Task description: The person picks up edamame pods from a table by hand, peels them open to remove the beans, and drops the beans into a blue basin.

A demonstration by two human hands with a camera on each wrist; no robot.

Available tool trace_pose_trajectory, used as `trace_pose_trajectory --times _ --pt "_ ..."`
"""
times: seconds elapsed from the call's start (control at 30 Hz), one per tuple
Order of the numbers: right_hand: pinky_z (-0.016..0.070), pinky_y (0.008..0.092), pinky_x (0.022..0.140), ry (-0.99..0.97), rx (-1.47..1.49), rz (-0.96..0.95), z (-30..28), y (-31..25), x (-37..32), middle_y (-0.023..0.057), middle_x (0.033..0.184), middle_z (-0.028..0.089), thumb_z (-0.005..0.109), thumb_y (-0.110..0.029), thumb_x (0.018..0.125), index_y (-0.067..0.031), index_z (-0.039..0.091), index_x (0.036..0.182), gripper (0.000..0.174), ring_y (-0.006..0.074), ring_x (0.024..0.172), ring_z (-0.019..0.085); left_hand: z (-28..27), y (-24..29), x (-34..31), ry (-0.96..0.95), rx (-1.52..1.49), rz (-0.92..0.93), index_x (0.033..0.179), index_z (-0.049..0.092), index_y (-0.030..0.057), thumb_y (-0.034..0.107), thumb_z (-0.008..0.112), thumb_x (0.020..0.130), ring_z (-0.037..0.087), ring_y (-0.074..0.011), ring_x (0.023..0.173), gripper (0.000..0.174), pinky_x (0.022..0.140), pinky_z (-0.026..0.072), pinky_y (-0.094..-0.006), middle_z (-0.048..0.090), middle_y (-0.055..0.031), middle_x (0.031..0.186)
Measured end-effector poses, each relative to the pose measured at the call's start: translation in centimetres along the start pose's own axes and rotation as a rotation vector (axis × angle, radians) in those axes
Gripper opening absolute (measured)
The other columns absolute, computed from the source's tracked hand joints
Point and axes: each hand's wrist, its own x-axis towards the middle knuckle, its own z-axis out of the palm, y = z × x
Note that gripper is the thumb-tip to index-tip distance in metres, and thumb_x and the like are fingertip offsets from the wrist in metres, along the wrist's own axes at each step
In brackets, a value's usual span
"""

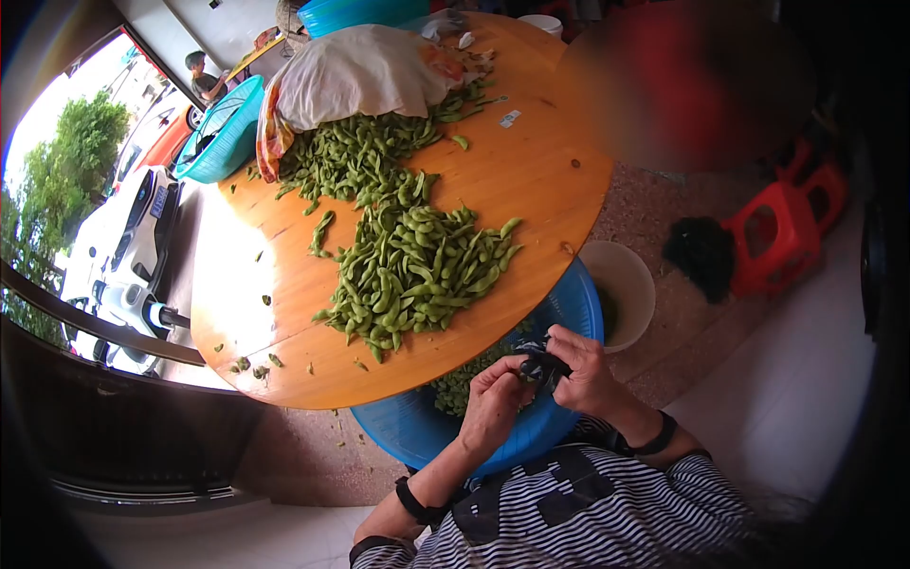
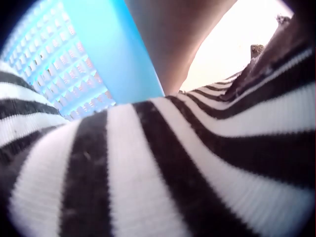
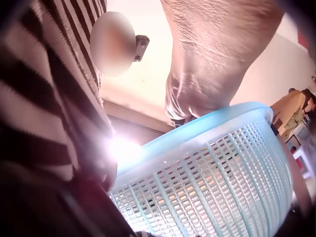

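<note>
Over the large blue basket [image 1: 389, 431], my left hand [image 1: 495, 406] and right hand [image 1: 586, 375] meet, their curled fingers pinching a small dark item [image 1: 542, 366] between them; what it is cannot be made out. Small green pieces [image 1: 455, 391] lie inside the basket. Green pods [image 1: 417, 275] are heaped on the round wooden table [image 1: 531, 180] in front. The left wrist view has striped cloth [image 2: 148, 168] and the basket's slotted side [image 2: 118, 54], with the fingers hidden. In the right wrist view, part of the right hand [image 3: 210, 59] is above the basket's rim [image 3: 197, 129].
A pale bucket [image 1: 637, 294] stands right of the basket, with a red stool [image 1: 777, 237] beyond. At the table's far side are a white cloth sack [image 1: 355, 76] and a teal basket [image 1: 232, 137]. Another person [image 1: 204, 83] is at the back left.
</note>
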Motion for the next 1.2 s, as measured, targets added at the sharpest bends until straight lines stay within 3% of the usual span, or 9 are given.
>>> trace_pose_trajectory --times 0.17,0.23,0.37,0.47,0.6,0.83,0.97,1.03,1.2 --pt "0.0474 0.0274 0.067 0.203 0.192 0.243 -3.4 1.1 0.0 0.0100 0.083 0.061 0.055 0.000 0.072 0.0029 0.065 0.095 0.025 0.0177 0.072 0.060 0.2 2.1 -0.6 -0.035 0.397 0.078 0.104 0.064 0.0003 0.000 0.053 0.084 0.059 -0.0168 0.068 0.023 0.071 0.0497 -0.0298 0.065 -0.0050 0.082" --pt "0.0483 0.0286 0.072 0.321 0.177 0.324 -6.3 1.4 0.2 0.0099 0.083 0.062 0.054 -0.004 0.075 0.0029 0.066 0.096 0.025 0.0132 0.077 0.062 0.1 3.4 -1.0 -0.215 1.406 0.390 0.099 0.067 0.0014 0.003 0.062 0.085 0.066 -0.0247 0.076 0.015 0.073 0.0528 -0.0329 0.068 -0.0097 0.087" --pt "0.0470 0.0356 0.072 0.167 -0.609 0.261 -11.7 3.7 0.2 0.0156 0.088 0.055 0.055 -0.003 0.070 0.0044 0.058 0.102 0.033 0.0323 0.083 0.060 2.9 7.4 -0.1 0.044 1.434 0.665 0.099 0.065 0.0023 0.005 0.063 0.084 0.065 -0.0307 0.075 0.015 0.066 0.0535 -0.0375 0.064 -0.0133 0.083" --pt "0.0460 0.0388 0.073 0.215 -0.557 0.304 -12.5 4.9 -0.5 0.0183 0.089 0.051 0.051 0.000 0.066 0.0042 0.055 0.105 0.039 0.0400 0.085 0.056 3.0 9.4 2.6 0.218 1.727 0.900 0.096 0.062 0.0029 0.004 0.060 0.085 0.064 -0.0323 0.072 0.012 0.061 0.0522 -0.0405 0.058 -0.0125 0.085" --pt "0.0467 0.0390 0.076 0.232 -0.655 0.312 -10.9 2.5 0.7 0.0199 0.087 0.049 0.045 0.004 0.064 0.0059 0.055 0.105 0.042 0.0403 0.084 0.056 2.5 9.5 5.0 0.312 2.054 0.802 0.086 0.058 0.0057 0.003 0.056 0.081 0.064 -0.0321 0.074 0.006 0.060 0.0504 -0.0424 0.051 -0.0102 0.092" --pt "0.0476 0.0243 0.072 0.122 0.178 0.367 -6.1 1.7 1.8 0.0074 0.082 0.062 0.037 0.005 0.067 0.0077 0.060 0.107 0.046 0.0123 0.075 0.058 2.6 9.4 4.7 0.277 1.745 1.030 0.094 0.061 0.0043 0.004 0.061 0.083 0.062 -0.0277 0.065 0.011 0.057 0.0498 -0.0365 0.057 -0.0094 0.092" --pt "0.0352 0.0156 0.049 -0.015 0.526 0.338 -3.0 -0.4 2.6 -0.0041 0.069 0.053 0.037 -0.002 0.073 0.0008 0.063 0.105 0.041 -0.0001 0.054 0.045 3.3 9.0 2.7 0.115 1.200 0.689 0.098 0.062 0.0028 0.000 0.067 0.084 0.051 -0.0061 0.055 0.015 0.051 0.0425 -0.0222 0.060 0.0004 0.074" --pt "0.0389 0.0175 0.059 -0.099 0.564 0.408 -2.5 -1.2 2.9 -0.0028 0.074 0.052 0.043 -0.013 0.070 0.0044 0.060 0.107 0.044 0.0023 0.065 0.045 3.2 8.8 1.6 0.063 0.729 0.342 0.093 0.062 0.0016 0.000 0.065 0.087 0.052 -0.0034 0.058 0.008 0.052 0.0402 -0.0203 0.059 0.0028 0.074" --pt "0.0346 0.0184 0.046 -0.252 0.728 0.584 -0.9 -1.7 2.1 -0.0037 0.064 0.048 0.040 -0.010 0.071 -0.0002 0.061 0.097 0.035 0.0016 0.052 0.041 2.1 7.3 0.0 0.080 0.608 0.354 0.094 0.061 -0.0002 -0.001 0.063 0.088 0.049 0.0000 0.062 0.006 0.053 0.0384 -0.0174 0.056 0.0057 0.074"
